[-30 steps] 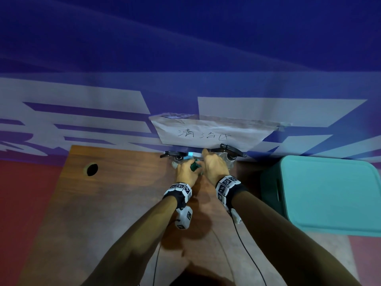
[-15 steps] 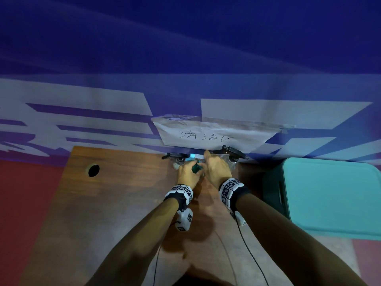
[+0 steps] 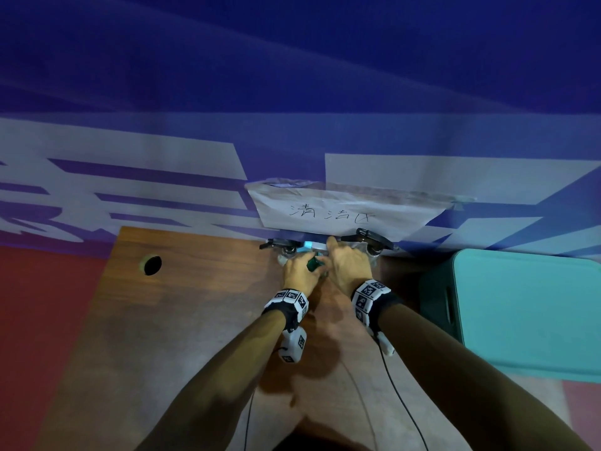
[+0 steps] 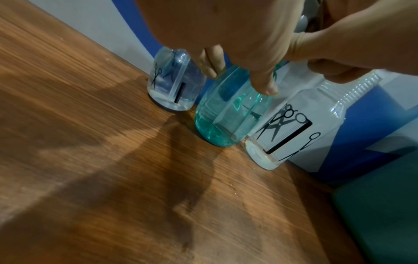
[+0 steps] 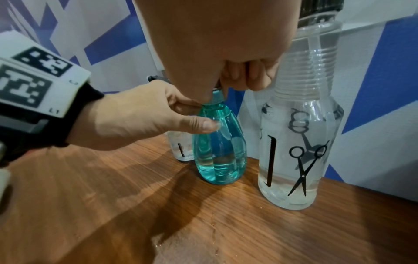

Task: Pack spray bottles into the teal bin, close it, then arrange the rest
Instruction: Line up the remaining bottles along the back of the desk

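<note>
At frame centre, the left hand (image 5: 135, 116) and right hand (image 5: 221, 53) are still gripping the teal bottle (image 5: 219, 148), unmoved, standing on the table (image 5: 203, 223) between two clear bottles (image 5: 298, 142); the closed teal bin (image 3: 520, 314) is sitting at right.

**Two Hands Meet at the Far Edge of the Desk**

Both bare forearms stretch forward, side by side, each wrist bound in a black strap carrying white blocks printed with black square codes. The left hand (image 5: 144, 114) curls its thumb and fingers round the shoulder of the small teal translucent plastic spray bottle (image 5: 218, 144). The right hand (image 5: 214, 44) comes down from above, fingertips (image 5: 246, 80) bunched and pinching the bottle's neck.
</note>
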`<state>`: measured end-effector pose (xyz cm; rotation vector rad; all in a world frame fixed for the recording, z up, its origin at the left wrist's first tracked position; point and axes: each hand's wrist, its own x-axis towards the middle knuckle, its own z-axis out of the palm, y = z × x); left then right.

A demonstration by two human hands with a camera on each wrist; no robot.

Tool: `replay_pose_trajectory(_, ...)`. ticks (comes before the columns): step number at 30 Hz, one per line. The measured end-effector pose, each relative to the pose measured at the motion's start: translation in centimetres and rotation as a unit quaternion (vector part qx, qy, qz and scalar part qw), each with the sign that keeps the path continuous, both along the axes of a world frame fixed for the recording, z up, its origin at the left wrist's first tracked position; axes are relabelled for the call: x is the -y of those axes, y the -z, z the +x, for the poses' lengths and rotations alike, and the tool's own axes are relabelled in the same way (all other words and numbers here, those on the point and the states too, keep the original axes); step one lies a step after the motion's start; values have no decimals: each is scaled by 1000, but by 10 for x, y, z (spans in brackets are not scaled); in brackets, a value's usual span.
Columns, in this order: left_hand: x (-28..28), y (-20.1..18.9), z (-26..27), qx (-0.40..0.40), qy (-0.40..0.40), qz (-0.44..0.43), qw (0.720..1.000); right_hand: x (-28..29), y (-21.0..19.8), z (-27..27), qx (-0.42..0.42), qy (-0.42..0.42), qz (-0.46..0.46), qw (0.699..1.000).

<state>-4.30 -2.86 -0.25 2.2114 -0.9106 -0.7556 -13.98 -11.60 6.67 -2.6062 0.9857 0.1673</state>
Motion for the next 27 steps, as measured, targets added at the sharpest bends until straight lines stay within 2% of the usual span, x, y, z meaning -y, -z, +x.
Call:
replay_pose_trajectory(9, -1, -2, -1, 16, 8, -32, 999, -8, -1, 0, 12, 32, 1, 999)
replay_pose_trajectory(13, -1, -2, -2, 20, 10, -32, 999, -1, 0, 1, 21, 37, 42, 998)
replay_pose_trajectory(20, -3, -5, 2, -22, 15, -46, 999, 7, -4, 2, 38, 51, 133, 989)
replay_pose_trajectory(27, -4, -4, 4, -24, 25, -46, 998, 16, -8, 2, 39, 8, 179, 983)
